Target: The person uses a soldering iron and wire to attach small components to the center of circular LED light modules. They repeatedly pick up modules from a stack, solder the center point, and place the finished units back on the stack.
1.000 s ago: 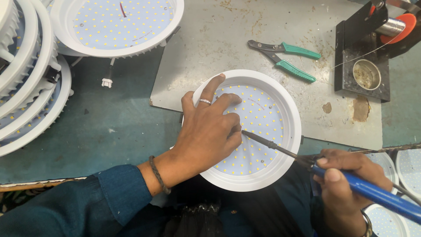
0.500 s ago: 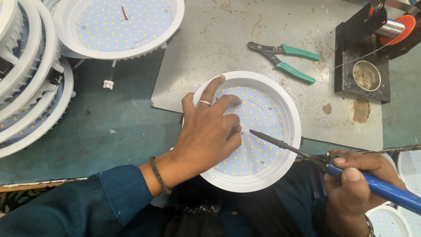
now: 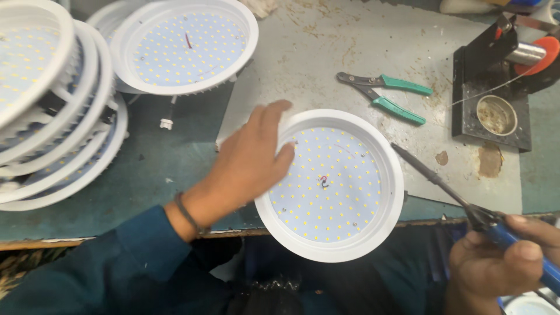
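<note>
Our right hand [image 3: 504,259] is closed around the blue-handled soldering iron [image 3: 461,198] — its thin dark shaft slanting up-left, tip over the rim of the round white lamp [image 3: 329,184] — while our left hand [image 3: 248,160], fingers spread and grasping nothing, rests on the lamp's left edge, its flat disc dotted with yellow diodes.
</note>
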